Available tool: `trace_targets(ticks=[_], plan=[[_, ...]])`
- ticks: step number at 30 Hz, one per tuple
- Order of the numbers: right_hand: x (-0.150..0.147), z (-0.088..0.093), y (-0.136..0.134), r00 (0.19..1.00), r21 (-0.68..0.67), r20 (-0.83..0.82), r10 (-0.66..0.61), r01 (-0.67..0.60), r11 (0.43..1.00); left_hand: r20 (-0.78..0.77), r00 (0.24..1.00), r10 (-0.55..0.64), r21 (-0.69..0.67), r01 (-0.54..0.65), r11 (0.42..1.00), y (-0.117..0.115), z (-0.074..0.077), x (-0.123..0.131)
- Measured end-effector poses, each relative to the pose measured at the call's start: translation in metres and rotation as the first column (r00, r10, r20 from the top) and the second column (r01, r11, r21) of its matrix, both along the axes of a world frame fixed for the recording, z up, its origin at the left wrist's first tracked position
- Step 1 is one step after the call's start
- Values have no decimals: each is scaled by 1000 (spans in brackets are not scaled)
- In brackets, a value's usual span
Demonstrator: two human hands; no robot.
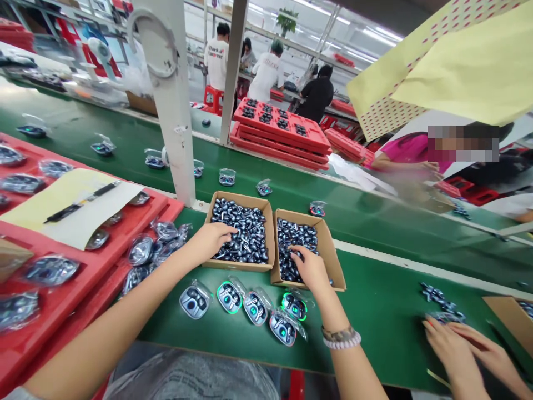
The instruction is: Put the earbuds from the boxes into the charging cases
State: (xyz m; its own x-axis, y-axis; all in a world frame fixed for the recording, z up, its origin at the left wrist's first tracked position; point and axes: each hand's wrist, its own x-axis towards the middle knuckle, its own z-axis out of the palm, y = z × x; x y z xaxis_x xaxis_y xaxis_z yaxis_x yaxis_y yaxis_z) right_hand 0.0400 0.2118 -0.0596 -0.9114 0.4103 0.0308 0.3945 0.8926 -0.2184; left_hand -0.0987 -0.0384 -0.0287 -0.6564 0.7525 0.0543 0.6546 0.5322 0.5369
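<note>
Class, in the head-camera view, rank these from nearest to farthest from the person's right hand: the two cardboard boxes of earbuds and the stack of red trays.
1. Right cardboard box: the right hand sits among its loose earbuds.
2. Left cardboard box: just beside it, to the view's left.
3. Stack of red trays: farthest, beyond the green conveyor belt.

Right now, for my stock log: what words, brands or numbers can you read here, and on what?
"Dark a", roughly, on the back of a white T-shirt; the line below is blurred, and the print on the other white shirt and the bagged earbud cases is too small to read.
</note>
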Motion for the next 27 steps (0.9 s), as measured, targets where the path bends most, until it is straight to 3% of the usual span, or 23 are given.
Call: trace_targets(ticks=[4, 7, 10, 12, 14, 16, 18, 20, 23, 27], plan=[[1, 4, -1, 983, 85, -28, -181, 183, 979, 195, 976, 101, 143, -130, 981, -30, 15, 21], [3, 10, 1, 972, 89, -67, -225, 230, 969, 370, 922, 113, 210, -202, 957, -62, 22, 43], [11, 19, -11, 978, -8, -144, -153, 154, 988, 474, 875, 95, 219, -221, 950, -94, 22, 62], [21, 27, -39, 977, -139, -207, -57, 29, 990, 491, 868, 73, 242, -216, 946, -111, 16, 72], [34, 33, -82, 973, -293, -228, 33, -101, 951, 477, 876, 71, 256, -216, 942, -121, 5, 81], [44, 31, -132, 977, -445, -206, 49, -139, 885, 446, 888, 112, 258, -248, 934, -124, -9, 88], [49, 21, -178, 980, -504, -179, 91, -170, 846, 367, 915, 169, 275, -280, 920, -121, -26, 93], [46, 5, -210, 978, -490, -176, 114, -187, 851, 234, 950, 206, 325, -276, 904, -115, -42, 95], [36, -19, -230, 970, -394, -230, 81, -169, 904, 55, 969, 242, 383, -244, 891, -105, -59, 95], [28, -37, -235, 956, -264, -291, 44, -125, 956, -8, 974, 224, 351, -207, 913, -102, -67, 94]])
